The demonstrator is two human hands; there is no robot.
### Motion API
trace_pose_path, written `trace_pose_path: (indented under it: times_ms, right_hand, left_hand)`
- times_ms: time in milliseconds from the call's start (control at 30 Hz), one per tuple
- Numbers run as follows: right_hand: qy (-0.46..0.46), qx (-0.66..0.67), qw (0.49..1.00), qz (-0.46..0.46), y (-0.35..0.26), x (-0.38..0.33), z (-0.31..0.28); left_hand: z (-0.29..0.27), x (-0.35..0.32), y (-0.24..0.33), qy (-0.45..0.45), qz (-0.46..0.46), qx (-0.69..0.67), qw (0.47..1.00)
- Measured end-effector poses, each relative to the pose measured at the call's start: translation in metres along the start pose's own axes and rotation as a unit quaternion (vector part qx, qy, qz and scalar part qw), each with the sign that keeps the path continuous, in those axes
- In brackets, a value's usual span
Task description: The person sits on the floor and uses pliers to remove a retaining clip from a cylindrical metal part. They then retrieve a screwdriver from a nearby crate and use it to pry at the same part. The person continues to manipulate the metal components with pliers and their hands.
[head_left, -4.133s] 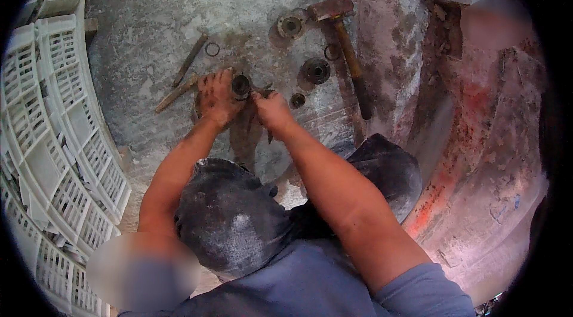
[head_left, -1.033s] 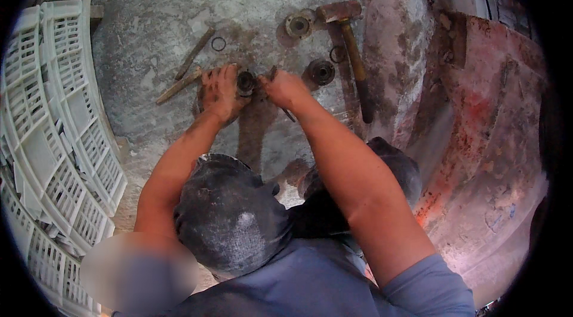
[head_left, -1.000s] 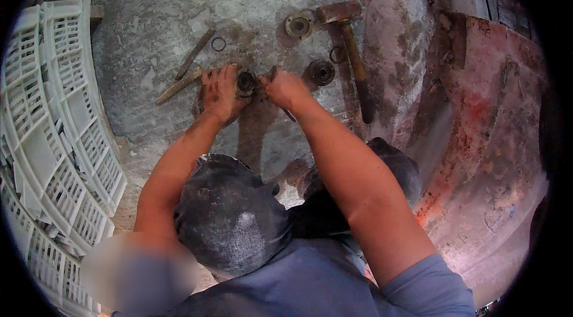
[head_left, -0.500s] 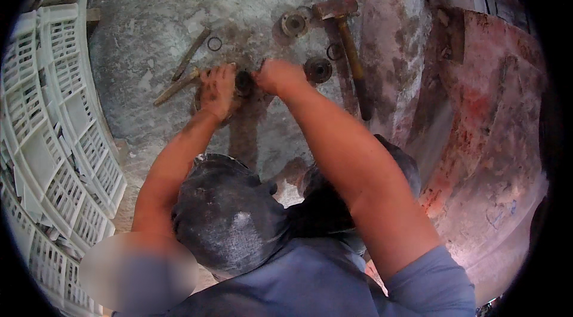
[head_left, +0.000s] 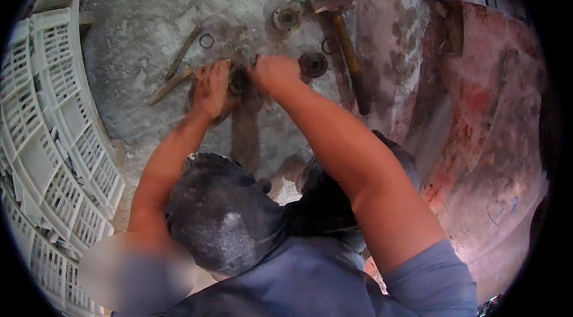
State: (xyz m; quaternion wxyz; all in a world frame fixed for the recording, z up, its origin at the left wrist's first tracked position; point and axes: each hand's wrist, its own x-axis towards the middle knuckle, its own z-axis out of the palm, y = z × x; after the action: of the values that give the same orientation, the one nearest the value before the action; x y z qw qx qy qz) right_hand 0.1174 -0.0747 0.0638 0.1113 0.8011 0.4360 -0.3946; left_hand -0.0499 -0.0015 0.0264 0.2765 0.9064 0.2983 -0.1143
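Note:
My left hand (head_left: 212, 87) is wrapped over a dark, greasy round metal part (head_left: 239, 81) with a hole facing right, and holds it on the concrete floor. Just to the right, my right hand (head_left: 276, 72) is closed in a fist with its knuckles near that hole. A small dark tip shows at its fingers, but what it grips is mostly hidden. From beside the left hand a short wooden stick (head_left: 169, 87) sticks out to the left. A dark round metal hub (head_left: 313, 65) lies right of my right hand.
A sledgehammer (head_left: 329, 2) with a long handle lies at the right, beside a flanged metal ring (head_left: 288, 18). Thin rings (head_left: 206, 41) and a flat bar (head_left: 182, 53) lie beyond my left hand. White slatted crates (head_left: 57, 96) line the left; a large rusty curved body (head_left: 495, 108) fills the right.
The whole view has shifted slightly, so the floor things sit a little further left and up. Both hands stay at the round metal part, the right one still closed.

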Motion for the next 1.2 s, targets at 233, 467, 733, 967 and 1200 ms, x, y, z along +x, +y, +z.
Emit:
trace_pose_path:
  times_ms: [233, 467, 733, 967, 1200]
  right_hand:
    - [-0.026, 0.020, 0.997, 0.064, -0.010, 0.003, -0.008]
    - [0.015, 0.032, 0.998, 0.059, 0.002, 0.004, 0.002]
    - [0.005, 0.051, 0.997, 0.051, 0.004, 0.007, -0.006]
    - [0.013, 0.092, 0.994, 0.061, 0.014, 0.010, 0.006]
    - [-0.005, 0.087, 0.995, 0.053, 0.018, 0.018, 0.012]
  left_hand:
    - [0.001, 0.003, 0.002, -0.045, -0.022, 0.022, 0.998]
    - [-0.008, 0.012, 0.004, -0.119, -0.036, -0.001, 0.992]
    - [-0.026, 0.016, 0.009, -0.175, -0.043, 0.004, 0.984]
    - [-0.021, 0.026, 0.006, -0.186, -0.048, 0.003, 0.981]
    - [-0.045, 0.031, 0.025, -0.226, -0.081, 0.014, 0.971]
